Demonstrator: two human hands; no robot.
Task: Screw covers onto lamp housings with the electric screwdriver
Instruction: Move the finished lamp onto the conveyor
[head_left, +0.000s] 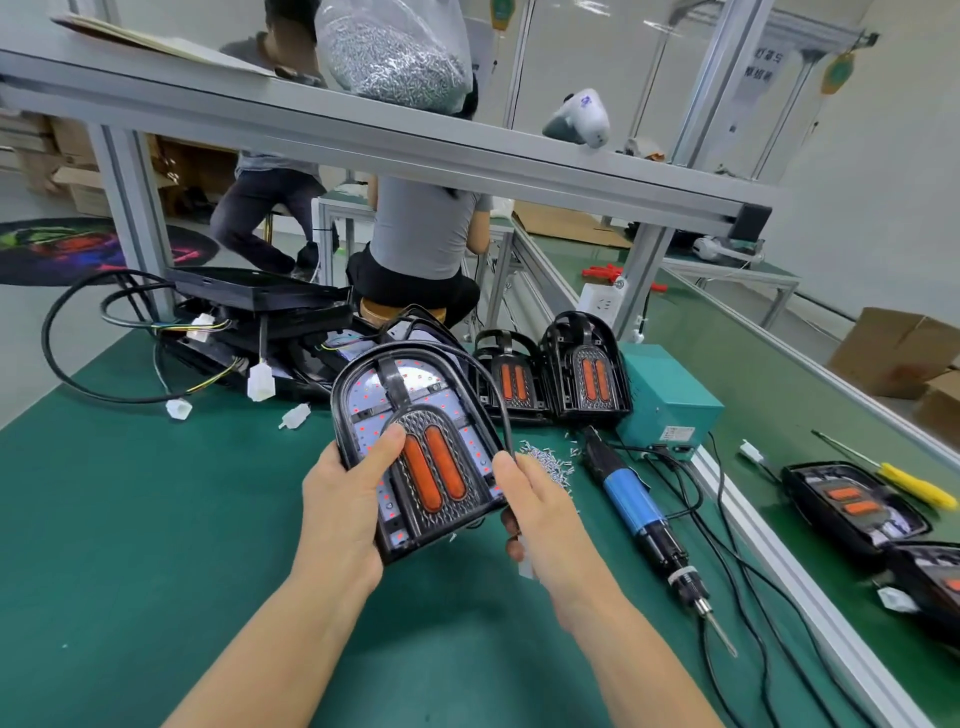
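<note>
Our left hand (347, 499): we hold the lamp housing (415, 447) up off the green counter (130, 519), with the thumb on its front and the fingers curled behind it.
Our right hand (535, 504): it holds the lamp's right edge, and the fingers curl round a black wire (493, 400) and a small white plug (525, 564) under it.
Lamp: it tips up to face us, with two orange strips in the middle and tiny red dots all round them.
Screwdriver (636, 514): the blue electric one lies on the counter just right of our right hand, tip toward us. Nobody holds it.
Screws (545, 457): a little heap of silver ones sits on the counter behind our right hand.
Other lamps (550, 374): two stand at the back by a teal box (670, 395).
How to do it well: we think we should lay the lamp flat first. Then we keep the wire out from under the cover so it does not get pinched. One hand should press the lamp still while the other stands the screwdriver straight up on each screw.
</note>
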